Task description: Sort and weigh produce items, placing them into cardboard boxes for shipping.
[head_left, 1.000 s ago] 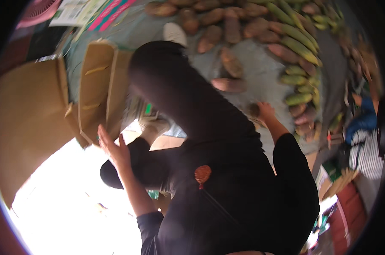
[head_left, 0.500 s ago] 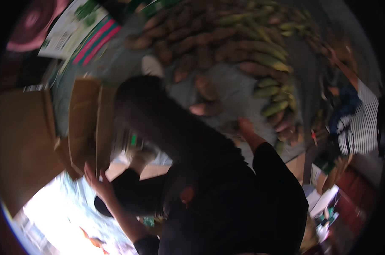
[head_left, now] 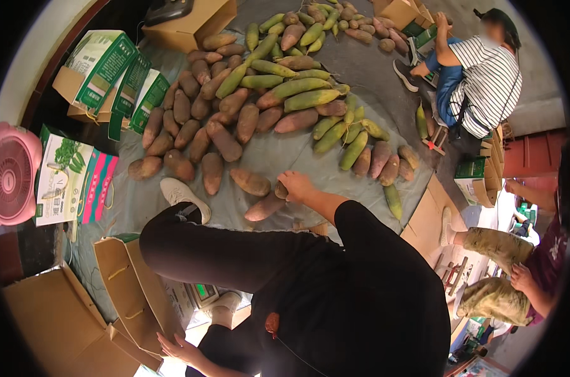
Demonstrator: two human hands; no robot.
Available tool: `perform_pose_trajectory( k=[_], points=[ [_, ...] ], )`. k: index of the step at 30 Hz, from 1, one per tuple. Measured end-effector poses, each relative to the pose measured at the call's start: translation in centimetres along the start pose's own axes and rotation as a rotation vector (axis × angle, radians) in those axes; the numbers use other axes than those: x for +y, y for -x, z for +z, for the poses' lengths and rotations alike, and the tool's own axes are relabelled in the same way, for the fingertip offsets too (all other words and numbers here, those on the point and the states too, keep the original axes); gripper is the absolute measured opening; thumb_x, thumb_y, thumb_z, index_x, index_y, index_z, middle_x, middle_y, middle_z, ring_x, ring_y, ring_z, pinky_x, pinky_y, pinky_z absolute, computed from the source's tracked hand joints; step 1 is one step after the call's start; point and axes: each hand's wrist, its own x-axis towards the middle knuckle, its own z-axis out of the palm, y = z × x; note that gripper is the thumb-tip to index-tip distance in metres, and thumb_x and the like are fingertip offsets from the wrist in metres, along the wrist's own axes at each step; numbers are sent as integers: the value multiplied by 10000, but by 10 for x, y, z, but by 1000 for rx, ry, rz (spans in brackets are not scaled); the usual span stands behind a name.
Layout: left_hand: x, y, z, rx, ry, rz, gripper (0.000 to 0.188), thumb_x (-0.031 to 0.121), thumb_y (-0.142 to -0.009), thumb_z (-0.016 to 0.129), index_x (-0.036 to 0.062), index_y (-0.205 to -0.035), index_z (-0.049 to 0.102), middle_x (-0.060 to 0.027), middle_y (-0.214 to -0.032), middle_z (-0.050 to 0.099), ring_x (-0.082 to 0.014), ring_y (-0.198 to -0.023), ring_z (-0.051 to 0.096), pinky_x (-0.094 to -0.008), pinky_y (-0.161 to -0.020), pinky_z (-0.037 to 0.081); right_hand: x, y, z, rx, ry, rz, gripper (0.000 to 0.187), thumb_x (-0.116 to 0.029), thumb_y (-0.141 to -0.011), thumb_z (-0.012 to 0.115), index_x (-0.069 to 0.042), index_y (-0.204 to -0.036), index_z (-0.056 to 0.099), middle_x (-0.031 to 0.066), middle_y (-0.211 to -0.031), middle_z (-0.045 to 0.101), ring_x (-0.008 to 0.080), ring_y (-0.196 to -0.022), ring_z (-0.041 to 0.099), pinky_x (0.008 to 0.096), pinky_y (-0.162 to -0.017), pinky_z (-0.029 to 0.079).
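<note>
My right hand (head_left: 296,186) is closed round the end of a muddy reddish radish (head_left: 280,190), beside the heap on the grey sheet. Just below it lies another reddish radish (head_left: 265,207), and a browner radish (head_left: 250,182) is to its left. At the lower left, my left hand (head_left: 179,349) has its fingers stretched out against the side of an open cardboard box (head_left: 148,295), holding nothing. Around the right hand spread many reddish radishes (head_left: 223,139) and long green radishes (head_left: 311,99).
A scale (head_left: 203,292) with a lit green display stands by my foot. Printed cartons (head_left: 103,69) and a pink plastic basket (head_left: 11,173) are at left. A seated person (head_left: 483,78) in a striped shirt is at upper right; another person (head_left: 542,276) is at right.
The view has turned and sharpened from a blur. My right hand, earlier low over the sheet near the heap, now grips a radish. My left hand stays by the cardboard box.
</note>
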Motion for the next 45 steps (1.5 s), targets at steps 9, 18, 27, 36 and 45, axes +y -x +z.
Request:
perform_pose_trajectory(
  k=[9,18,27,36,45],
  points=[
    [-4,-4,7,21,91,-7,509,125,-823,539,28,-1309,425,-203,-1236,510,-360,-1129,476,-479,-991,298,-30,-2,-37,149,-179,-107,616,-106,-599,743,-123,-1154,475,71,-1121,503,297,-1084,470,428,-877,419],
    [-1,-2,5,32,102,-14,487,99,-817,548,2,-1283,444,-205,-1220,522,-351,-1125,484,-447,-972,325,-72,-20,-64,339,-289,-235,568,-100,-610,709,-134,-1133,488,72,-1110,497,300,-1053,470,431,-838,414],
    [-8,0,9,80,85,31,480,83,-802,557,-7,-1265,465,-214,-1184,542,-366,-1055,510,-450,-918,368,-93,-10,-67,345,-377,-314,625,-124,-576,748,-115,-1140,476,89,-1114,496,329,-1008,480,429,-829,416],
    [-6,-1,12,70,27,61,495,106,-795,562,18,-1273,467,-217,-1191,538,-380,-1049,507,-460,-915,371,-83,-26,-31,365,-454,-328,628,-120,-572,764,-123,-1131,478,85,-1126,493,317,-1062,472,431,-864,412],
    [-8,-3,8,78,23,61,481,150,-806,558,20,-1263,480,-205,-1188,546,-384,-1038,511,-462,-911,373,-87,-32,-39,374,-463,-268,623,-102,-562,765,-105,-1118,485,110,-1116,498,339,-1057,470,423,-872,417]
  ],
)
